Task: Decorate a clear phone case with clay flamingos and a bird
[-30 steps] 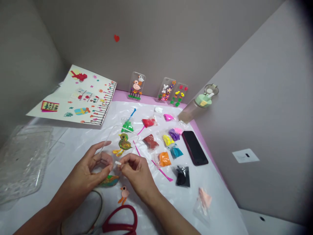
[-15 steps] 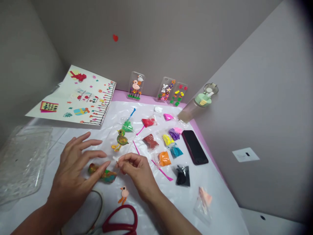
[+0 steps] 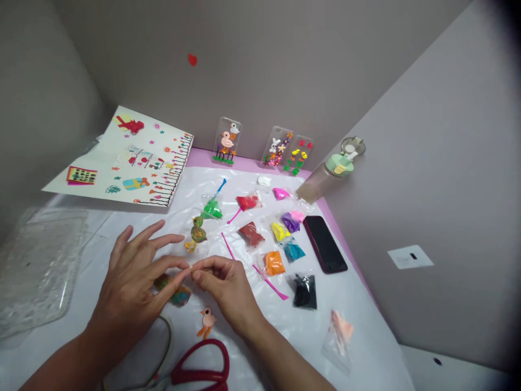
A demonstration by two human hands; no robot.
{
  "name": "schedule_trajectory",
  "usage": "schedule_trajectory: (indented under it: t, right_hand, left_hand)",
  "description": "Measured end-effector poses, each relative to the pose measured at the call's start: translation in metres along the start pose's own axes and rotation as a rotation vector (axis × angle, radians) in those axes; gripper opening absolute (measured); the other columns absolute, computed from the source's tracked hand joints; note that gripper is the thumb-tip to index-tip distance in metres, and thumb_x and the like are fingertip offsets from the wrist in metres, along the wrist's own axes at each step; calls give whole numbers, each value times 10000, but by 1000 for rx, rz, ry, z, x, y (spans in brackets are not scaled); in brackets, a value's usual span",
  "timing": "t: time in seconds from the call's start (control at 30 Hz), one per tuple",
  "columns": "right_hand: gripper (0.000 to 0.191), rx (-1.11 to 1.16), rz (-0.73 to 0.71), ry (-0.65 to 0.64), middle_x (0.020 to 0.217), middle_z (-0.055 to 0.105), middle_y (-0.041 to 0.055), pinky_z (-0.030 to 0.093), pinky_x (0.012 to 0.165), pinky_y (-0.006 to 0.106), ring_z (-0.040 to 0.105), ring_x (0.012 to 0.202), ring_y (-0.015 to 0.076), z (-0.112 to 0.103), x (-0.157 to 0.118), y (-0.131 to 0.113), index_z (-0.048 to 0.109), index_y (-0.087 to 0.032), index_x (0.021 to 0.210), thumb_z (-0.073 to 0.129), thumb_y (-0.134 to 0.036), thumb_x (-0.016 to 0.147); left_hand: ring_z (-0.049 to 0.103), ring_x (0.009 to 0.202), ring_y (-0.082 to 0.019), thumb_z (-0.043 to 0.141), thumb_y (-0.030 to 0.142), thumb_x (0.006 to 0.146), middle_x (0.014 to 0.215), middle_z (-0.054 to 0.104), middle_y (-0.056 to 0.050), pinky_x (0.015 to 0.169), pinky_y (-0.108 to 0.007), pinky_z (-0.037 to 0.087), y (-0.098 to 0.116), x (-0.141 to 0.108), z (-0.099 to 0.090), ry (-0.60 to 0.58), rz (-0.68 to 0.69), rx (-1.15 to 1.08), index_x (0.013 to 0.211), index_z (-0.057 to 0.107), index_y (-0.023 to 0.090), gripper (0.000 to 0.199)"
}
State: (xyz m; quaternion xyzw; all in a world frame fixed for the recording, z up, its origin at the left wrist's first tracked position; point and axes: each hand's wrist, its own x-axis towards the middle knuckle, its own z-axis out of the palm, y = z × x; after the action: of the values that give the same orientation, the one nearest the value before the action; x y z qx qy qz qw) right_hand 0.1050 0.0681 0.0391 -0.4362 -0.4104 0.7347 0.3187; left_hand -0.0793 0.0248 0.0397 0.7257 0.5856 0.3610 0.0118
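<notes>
My right hand [image 3: 226, 288] pinches a small white piece of clay [image 3: 190, 267] between thumb and fingers, mostly hidden by the fingertips. My left hand [image 3: 130, 277] is spread, and its index fingertip comes up against that pinch. Under the left fingers lies a marbled multicoloured clay lump [image 3: 175, 290], partly hidden. A green-and-yellow clay duck [image 3: 198, 233] sits on a transparent phone case just beyond the hands. A small pink clay bird [image 3: 207, 321] lies near my right wrist.
Several bagged clay colours [image 3: 252, 234] and pink modelling tools [image 3: 271, 288] lie on the white sheet to the right. Behind are decorated phone cases [image 3: 227, 141], a bottle [image 3: 323, 182] and a black phone [image 3: 324, 244]. Red scissors [image 3: 199, 374] sit in front, a clear tray [image 3: 40, 266] left.
My left hand has let go of the transparent case and spread out, moving its fingertips to the right hand's pinch. It now partly covers the marbled clay lump.
</notes>
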Motion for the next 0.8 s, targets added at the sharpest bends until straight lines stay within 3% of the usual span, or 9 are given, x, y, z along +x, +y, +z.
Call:
schedule_trajectory:
  t: [0.3, 0.47, 0.67, 0.8]
  right_hand:
    - [180, -1, -10, -14, 719, 702, 0, 411, 639, 237, 530, 649, 115, 0, 1, -2, 818, -175, 806, 833, -338, 731]
    - [180, -45, 11, -12, 654, 644, -21, 386, 571, 229, 481, 603, 113, 0, 1, -3, 812, -177, 809, 817, -336, 727]
    - [192, -31, 37, -55, 660, 643, -16, 370, 578, 243, 492, 565, 101, 0, 3, -5, 775, -165, 789, 774, -343, 717]
    - [188, -45, 63, -65, 600, 599, -36, 334, 549, 243, 459, 517, 93, -1, 5, -4, 744, -170, 787, 744, -346, 722]
  left_hand:
    - [568, 1429, -417, 622, 274, 960, 1234, 784, -90, 1228, -769, 275, -4, -2, 3, 2, 8, -19, 945, 751, 326, 140]
    - [571, 1412, -384, 621, 293, 946, 1215, 777, -71, 1243, -718, 283, -10, -2, 8, -10, -18, -36, 888, 738, 301, 131]
    - [532, 1450, -362, 637, 305, 937, 1243, 757, -74, 1258, -673, 297, -14, -2, 5, -27, -139, -148, 863, 709, 289, 104]
    - [502, 1479, -327, 633, 380, 938, 1306, 725, -60, 1259, -564, 348, -21, -6, -8, -27, -291, -243, 865, 671, 294, 119]
